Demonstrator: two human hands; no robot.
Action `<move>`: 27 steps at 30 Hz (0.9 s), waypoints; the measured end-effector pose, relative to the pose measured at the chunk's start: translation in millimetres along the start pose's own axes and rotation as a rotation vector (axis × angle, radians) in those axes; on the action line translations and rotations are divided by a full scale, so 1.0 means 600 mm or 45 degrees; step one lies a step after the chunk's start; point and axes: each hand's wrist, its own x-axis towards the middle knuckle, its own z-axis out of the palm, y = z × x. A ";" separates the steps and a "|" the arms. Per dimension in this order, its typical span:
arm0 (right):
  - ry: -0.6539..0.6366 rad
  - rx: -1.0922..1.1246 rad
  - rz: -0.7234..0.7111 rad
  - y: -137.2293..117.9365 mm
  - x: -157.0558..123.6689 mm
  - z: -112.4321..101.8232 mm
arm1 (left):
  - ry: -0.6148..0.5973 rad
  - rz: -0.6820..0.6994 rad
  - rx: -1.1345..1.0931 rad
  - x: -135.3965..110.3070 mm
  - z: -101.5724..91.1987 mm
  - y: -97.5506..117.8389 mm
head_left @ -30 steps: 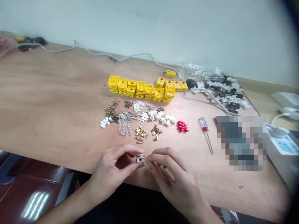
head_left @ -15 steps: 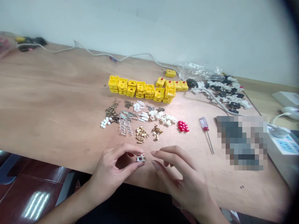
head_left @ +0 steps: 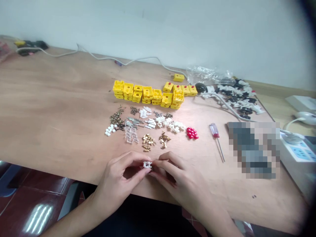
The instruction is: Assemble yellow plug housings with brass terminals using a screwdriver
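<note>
- Along the foot of the pale wall (head_left: 158,29) stretches the wooden table (head_left: 66,108).
- At the table's far right, a heap of white and black parts (head_left: 243,104) lies in front of a clear plastic bag (head_left: 207,75).
- Past the middle, yellow plastic housings (head_left: 147,93) stand in a row of stacks, most showing open tops.
- At the right edge sits a white power strip (head_left: 300,152) with blue socket faces.
- Near the front edge, the left hand (head_left: 117,174) pinches a small white plastic part (head_left: 147,164) between thumb and forefinger; the right hand (head_left: 182,181) curls in at that part's right side, its fingertips drawn together, though I cannot tell whether they grip anything.
- Well right of the hands lies a screwdriver (head_left: 216,141) with a clear handle and red collar.
- Behind the stacks' right end, four yellow boxes with red buttons (head_left: 167,87) sit side by side.
- Beyond the hands, loose white moulded parts (head_left: 175,125) adjoin flat metal blades (head_left: 150,123).
- Nearer lie clear plastic pieces (head_left: 131,135) and two clusters of brass terminals (head_left: 148,139).
- Glossy red caps (head_left: 192,133) bunch at the right, white caps (head_left: 111,130) at the left.
- Tiny screws (head_left: 119,110) scatter behind the white caps.
</note>
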 end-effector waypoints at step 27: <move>0.301 0.345 -0.049 -0.011 0.006 -0.009 | -0.058 0.083 0.072 0.002 -0.006 -0.002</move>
